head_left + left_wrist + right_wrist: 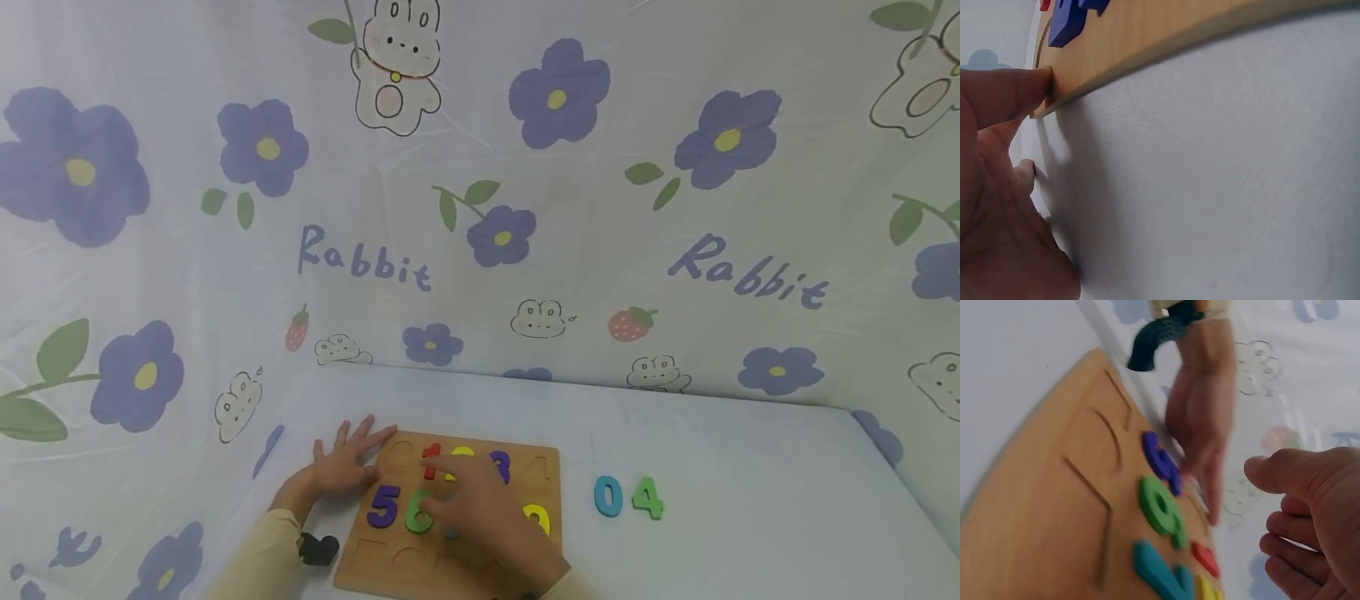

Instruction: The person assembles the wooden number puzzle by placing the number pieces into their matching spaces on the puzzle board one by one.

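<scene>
A wooden number board (363, 558) lies on the table. My left hand (347, 463) is at its upper left corner, fingers spread, and the thumb (1019, 87) rests on the board's edge. Over the middle of the board hovers my right hand (480, 500), holding nothing, thumb and fingers apart. In the board sit a purple 5 (383, 507), a green 6 (419, 512), a red 1 (431, 461) and a purple 3 (500, 467). A teal 7 (1159, 572) shows in the right wrist view. My right hand partly hides a yellow piece (463, 452) and another yellow piece (537, 518).
Right of the board, a blue 0 (608, 497) and a green 4 (648, 498) lie on the white table (750, 517). A patterned curtain (585, 183) hangs behind and at the sides. Several recesses show along the board's near edge.
</scene>
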`<state>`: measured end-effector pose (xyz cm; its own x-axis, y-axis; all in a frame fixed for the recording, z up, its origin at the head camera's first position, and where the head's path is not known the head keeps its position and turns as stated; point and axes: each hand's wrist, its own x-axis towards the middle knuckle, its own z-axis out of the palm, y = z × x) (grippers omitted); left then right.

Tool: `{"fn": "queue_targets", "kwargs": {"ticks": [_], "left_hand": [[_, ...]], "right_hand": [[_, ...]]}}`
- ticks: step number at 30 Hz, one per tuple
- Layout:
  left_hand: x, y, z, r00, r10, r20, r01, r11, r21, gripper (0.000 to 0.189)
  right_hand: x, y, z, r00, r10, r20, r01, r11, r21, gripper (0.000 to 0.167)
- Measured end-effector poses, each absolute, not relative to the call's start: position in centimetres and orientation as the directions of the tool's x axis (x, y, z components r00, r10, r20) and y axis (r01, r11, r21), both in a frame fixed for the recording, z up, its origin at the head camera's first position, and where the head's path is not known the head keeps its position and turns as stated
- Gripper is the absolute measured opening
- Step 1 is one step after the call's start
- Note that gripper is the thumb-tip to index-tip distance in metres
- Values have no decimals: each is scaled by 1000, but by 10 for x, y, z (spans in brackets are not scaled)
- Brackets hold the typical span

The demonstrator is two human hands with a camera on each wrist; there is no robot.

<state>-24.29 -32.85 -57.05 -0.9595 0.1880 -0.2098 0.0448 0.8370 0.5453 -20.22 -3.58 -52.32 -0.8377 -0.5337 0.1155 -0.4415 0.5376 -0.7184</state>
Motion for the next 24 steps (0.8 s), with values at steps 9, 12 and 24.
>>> {"fn": "queue_targets", "kwargs": {"ticks": [9, 12, 24], "left_hand": [[-239, -323, -557, -955, 190, -230, 37, 840, 542, 74], [-239, -324, -560, -958, 190, -215, 44, 837, 546, 74], [-240, -327, -564, -960, 186, -209, 37, 825, 563, 75]], "right_hand": [[-203, 31, -507, -845, -501, 186, -452, 484, -749, 51], [-204, 55, -505, -852, -486, 195, -450, 489, -747, 49], [-202, 154, -509, -882, -428, 198, -453, 653, -607, 54]]}}
